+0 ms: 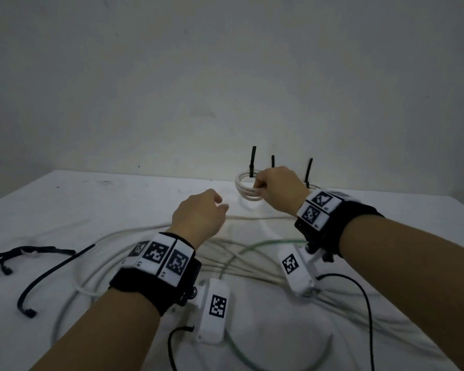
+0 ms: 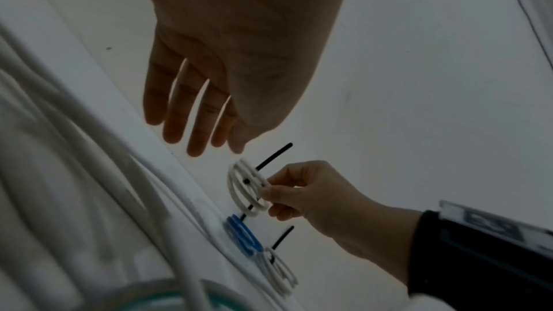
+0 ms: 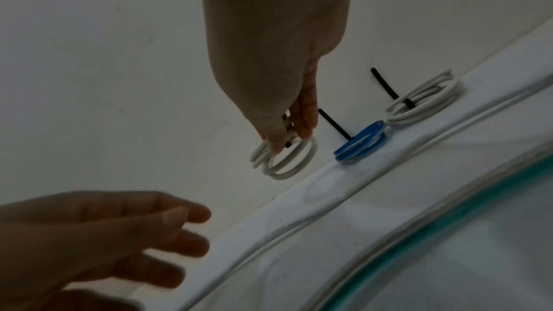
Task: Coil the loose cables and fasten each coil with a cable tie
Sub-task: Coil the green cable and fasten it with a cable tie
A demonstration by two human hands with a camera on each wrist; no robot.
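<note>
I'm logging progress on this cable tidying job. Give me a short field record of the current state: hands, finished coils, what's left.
right hand: pinches a small white cable coil with a black tie, at the table's far edge
left hand: open, holds nothing
other tied coils: blue coil, second white coil, beside the wall
still loose: long white cables and a pale green cable
spare black cable ties: table's left side

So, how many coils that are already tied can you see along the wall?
3. The right hand holds a white coil at the left end, a blue coil lies in the middle, and another white coil lies at the right end.
</note>
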